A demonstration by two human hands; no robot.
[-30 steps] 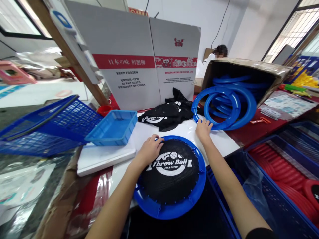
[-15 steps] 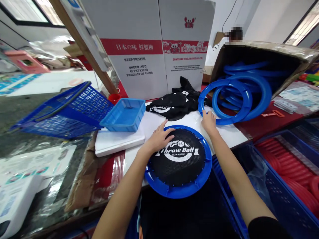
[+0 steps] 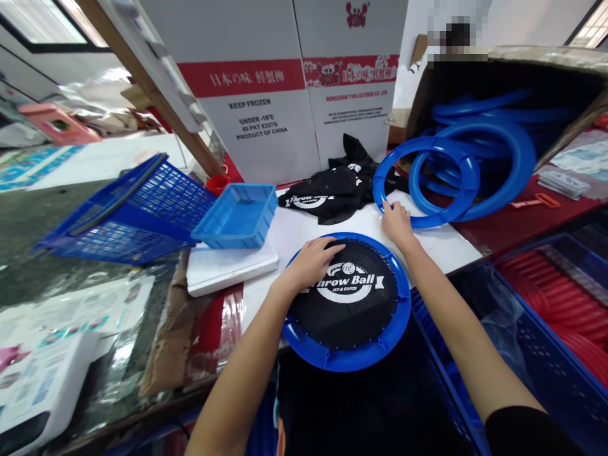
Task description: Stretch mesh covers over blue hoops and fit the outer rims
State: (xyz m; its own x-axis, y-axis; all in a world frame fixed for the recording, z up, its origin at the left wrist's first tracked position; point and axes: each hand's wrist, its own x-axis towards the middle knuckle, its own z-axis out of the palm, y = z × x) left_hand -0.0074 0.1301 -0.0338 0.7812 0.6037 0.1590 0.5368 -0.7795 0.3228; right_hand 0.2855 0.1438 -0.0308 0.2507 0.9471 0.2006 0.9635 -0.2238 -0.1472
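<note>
In front of me, a round blue frame [image 3: 327, 361] with black mesh [image 3: 351, 323] printed "Throw Ball" lies at the table's near edge. My left hand [image 3: 311, 263] rests on its upper left side, fingers stretched over the rim and mesh and holding nothing. Farther right, my right hand [image 3: 398, 223] is closed on the near left part of a plain blue ring [image 3: 380, 183]. That ring tilts up in front of another blue ring [image 3: 522, 158] at the mouth of a carton. Printed black mesh pieces [image 3: 327, 190] lie crumpled behind the frame.
The carton [image 3: 546, 54] on its side holds several blue rings. A light-blue tray [image 3: 232, 237] and a blue basket [image 3: 142, 202] stand left. Big white boxes [image 3: 256, 152] rise behind. Crates with red tubes [image 3: 570, 297] sit lower right, and a person is beyond the carton.
My left hand has shifted slightly over the mesh, its fingers now pointing more to the right. My right hand stays on the blue ring. The view has shifted a little.
</note>
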